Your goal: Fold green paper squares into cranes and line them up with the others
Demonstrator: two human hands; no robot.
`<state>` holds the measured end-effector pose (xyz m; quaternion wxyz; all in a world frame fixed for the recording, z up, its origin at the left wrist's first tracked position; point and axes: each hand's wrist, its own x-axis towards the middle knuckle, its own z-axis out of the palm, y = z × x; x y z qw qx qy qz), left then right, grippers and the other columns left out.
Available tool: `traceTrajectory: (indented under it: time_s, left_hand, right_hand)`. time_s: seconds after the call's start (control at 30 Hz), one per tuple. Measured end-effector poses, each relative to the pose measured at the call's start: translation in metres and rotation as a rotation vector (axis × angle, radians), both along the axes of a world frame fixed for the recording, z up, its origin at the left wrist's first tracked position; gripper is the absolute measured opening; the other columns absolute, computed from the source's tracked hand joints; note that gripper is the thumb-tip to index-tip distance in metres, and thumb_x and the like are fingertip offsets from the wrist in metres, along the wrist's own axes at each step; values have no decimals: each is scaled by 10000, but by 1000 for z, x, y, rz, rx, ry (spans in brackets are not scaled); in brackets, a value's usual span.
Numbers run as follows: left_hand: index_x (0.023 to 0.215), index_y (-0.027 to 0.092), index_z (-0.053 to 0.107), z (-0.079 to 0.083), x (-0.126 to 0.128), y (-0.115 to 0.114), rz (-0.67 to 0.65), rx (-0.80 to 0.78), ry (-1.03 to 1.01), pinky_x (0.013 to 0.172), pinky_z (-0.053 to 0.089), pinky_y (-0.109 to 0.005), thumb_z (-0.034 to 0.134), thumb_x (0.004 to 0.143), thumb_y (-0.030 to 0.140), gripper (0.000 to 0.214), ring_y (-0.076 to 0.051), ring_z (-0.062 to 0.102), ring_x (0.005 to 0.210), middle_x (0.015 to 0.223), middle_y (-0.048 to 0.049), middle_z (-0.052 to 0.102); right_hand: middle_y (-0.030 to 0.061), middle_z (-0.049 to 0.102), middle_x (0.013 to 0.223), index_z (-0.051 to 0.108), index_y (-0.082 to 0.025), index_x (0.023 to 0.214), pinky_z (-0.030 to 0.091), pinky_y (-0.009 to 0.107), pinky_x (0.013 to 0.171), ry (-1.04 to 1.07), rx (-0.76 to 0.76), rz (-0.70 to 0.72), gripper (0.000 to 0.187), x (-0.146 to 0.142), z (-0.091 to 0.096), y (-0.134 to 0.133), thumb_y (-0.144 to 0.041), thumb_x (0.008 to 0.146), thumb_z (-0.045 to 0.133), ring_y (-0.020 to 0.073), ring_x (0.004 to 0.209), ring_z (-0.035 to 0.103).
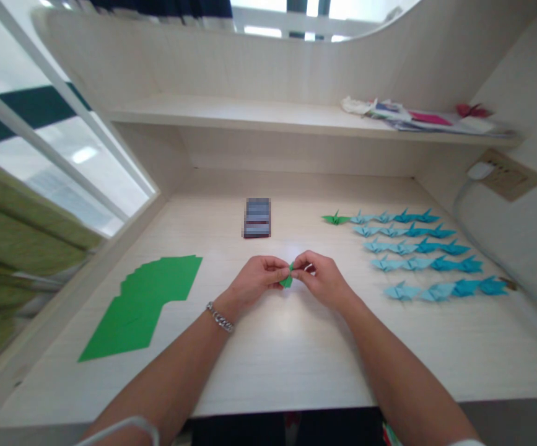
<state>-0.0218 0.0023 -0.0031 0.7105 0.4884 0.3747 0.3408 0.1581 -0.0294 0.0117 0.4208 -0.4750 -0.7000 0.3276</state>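
Between my hands, over the middle of the desk, is a small folded piece of green paper [287, 282]. My left hand [259, 277] pinches it from the left, thumb against fingers, with a chain bracelet [220, 317] on that wrist. From the right, my right hand [318, 275] pinches its upper part between thumb and forefinger. My fingers cover much of the paper, so its exact fold is hidden. A finished green paper crane [336, 219] stands farther back on the right, beside rows of blue paper cranes [402, 248].
Overlapping green paper sheets [133, 319] lie at the left. A phone-like dark object [257, 218], blurred out, rests behind my hands. A shelf [268, 118] spans the back, with papers [435, 119] on it. A white cable [458, 204] runs from the right wall socket [507, 175].
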Motion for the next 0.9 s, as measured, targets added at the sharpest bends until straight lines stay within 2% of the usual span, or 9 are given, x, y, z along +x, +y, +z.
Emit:
traceTrajectory:
  time_s: [0.17,0.47,0.7,0.9]
  left_hand:
    - [822,124,711,0,1,-1,-2,-17,-12,556,445,-237,781,625,293,269,-132,573,628,726,-68,663]
    - [827,119,691,1,1,-1,36,-100,-96,644,473,-283,807,597,248,289,-147,599,696,783,-67,663]
    - [785,112,680,-2,6,-1,131,-71,-139,662,475,-278,816,580,230,273,-134,599,692,741,-44,657]
    - [744,113,684,-3,9,-2,171,-27,-143,627,457,-253,807,585,216,226,-120,587,647,692,-30,656]
  right_hand:
    - [9,651,760,627,-203,788,462,256,634,-42,45,9,17,-1,2,-2,-204,778,614,139,701,590]
    - [13,642,775,640,-206,827,472,249,620,-24,105,-35,68,-5,0,-3,-188,796,582,139,703,594]
    - [23,628,778,658,-199,833,488,243,614,-21,182,-90,93,-9,-2,-4,-162,780,592,131,686,587]
    - [33,638,791,677,-195,833,498,242,591,26,188,-119,108,-10,-2,-4,-149,770,601,138,693,599]
